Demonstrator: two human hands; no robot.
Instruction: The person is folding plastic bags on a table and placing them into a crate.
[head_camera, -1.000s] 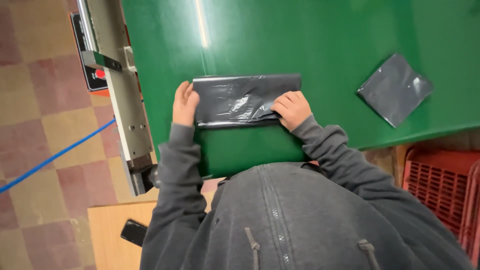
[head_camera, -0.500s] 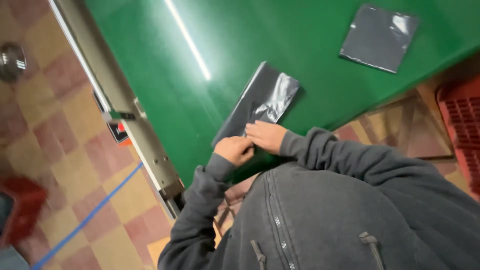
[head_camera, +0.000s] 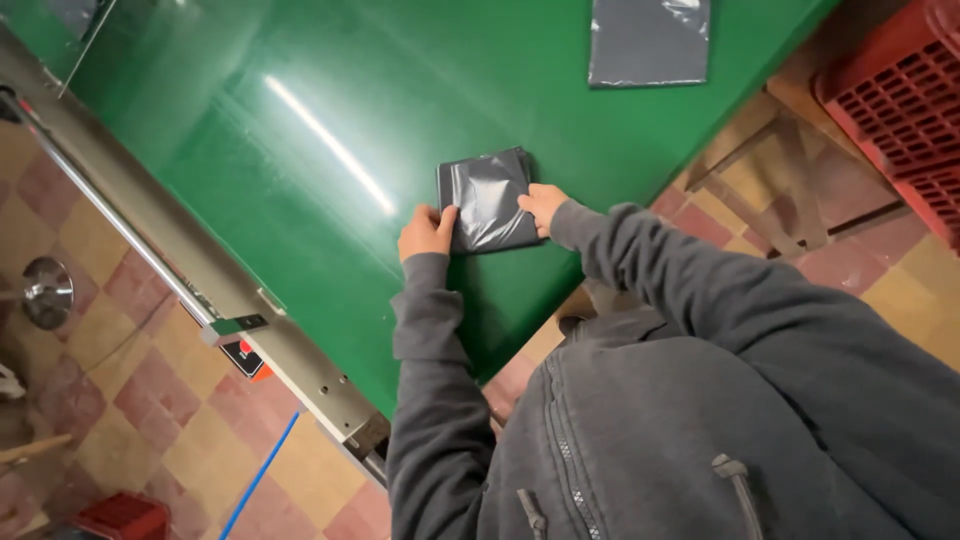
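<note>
A folded grey plastic bag (head_camera: 487, 201) lies flat on the green desk (head_camera: 300, 150), near its edge in front of the person. The left hand (head_camera: 425, 232) holds the bag's left edge, with the thumb on top and the fingers curled closed on it. The right hand (head_camera: 543, 205) presses on the right edge with bent fingers. A second grey bag (head_camera: 648, 42) lies flat, well apart, farther on the desk. A red crate (head_camera: 895, 100) stands on the floor to the right.
</note>
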